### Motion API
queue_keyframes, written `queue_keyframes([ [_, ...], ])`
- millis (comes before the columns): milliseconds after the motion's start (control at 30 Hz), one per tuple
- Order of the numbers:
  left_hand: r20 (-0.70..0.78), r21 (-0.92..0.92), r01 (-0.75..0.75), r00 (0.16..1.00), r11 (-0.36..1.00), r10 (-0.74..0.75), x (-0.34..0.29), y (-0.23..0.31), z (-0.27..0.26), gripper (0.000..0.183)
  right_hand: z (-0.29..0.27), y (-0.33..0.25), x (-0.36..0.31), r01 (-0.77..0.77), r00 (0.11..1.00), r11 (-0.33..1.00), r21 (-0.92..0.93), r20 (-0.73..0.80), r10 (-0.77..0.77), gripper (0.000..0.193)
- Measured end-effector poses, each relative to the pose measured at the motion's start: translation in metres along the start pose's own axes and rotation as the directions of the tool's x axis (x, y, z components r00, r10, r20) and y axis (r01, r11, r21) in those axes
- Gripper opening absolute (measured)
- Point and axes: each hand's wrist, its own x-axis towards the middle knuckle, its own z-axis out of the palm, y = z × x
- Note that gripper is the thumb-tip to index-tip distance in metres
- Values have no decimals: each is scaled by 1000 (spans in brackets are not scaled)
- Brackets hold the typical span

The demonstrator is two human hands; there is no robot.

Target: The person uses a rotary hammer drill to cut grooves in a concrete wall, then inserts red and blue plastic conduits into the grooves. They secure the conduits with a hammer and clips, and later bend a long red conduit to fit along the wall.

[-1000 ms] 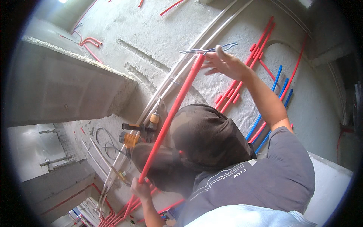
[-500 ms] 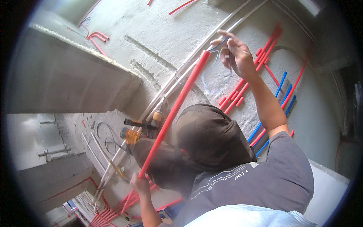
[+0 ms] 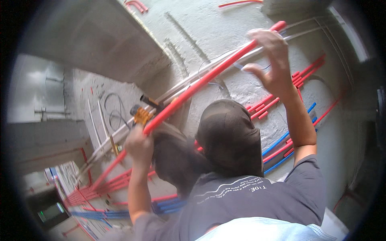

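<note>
A long red pipe (image 3: 201, 82) slants across the view in front of my bent, dark-clad knees (image 3: 227, 140). My left hand (image 3: 138, 142) is closed around its lower part; motion blurs the fingers. Another red length lines up beyond that hand, and whether it is the same pipe I cannot tell. Near the upper end my right hand (image 3: 275, 56) has its fingers over the pipe, while its thumb stands apart below. A thin pale wire (image 3: 219, 85) loops beside the pipe; its ends are hidden.
An orange and black power tool (image 3: 140, 114) lies past my left hand, with a dark cable (image 3: 110, 106) looped nearby. White pipes (image 3: 171, 91), red pipes (image 3: 265, 108) and blue pipes (image 3: 275, 144) run along the rough grey surface. A concrete block (image 3: 100, 32) juts in at upper left.
The red pipe has swung to a flatter slant, its upper end moving up and right. My left hand rose with it. My right hand went from fingering the wire to the pipe's upper end.
</note>
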Motion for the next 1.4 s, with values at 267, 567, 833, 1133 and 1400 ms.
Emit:
queue_keyframes([
  [267, 572, -695, 351, 799, 627, 187, 146, 109, 44, 106, 13, 54, -10, -33, 777, 999, -10, 629, 32, 39],
  [567, 653, -749, 613, 618, 252, 437, 148, 168, 35, 111, -47, 96, -81, -219, 750, 973, -71, 625, 214, 40],
  [833, 625, -510, 88, 721, 856, 298, 100, 54, -27, 50, -86, 105, -129, -277, 725, 958, -69, 640, 255, 50],
  [1133, 151, -25, -146, 977, 989, 148, 0, 8, -30, 48, -129, 83, -200, -453, 650, 841, -296, 535, 539, 79],
  [1400, 98, 32, 13, 995, 999, -16, -50, 38, -31, 44, -155, 9, -231, -562, 561, 703, -436, 423, 711, 60],
])
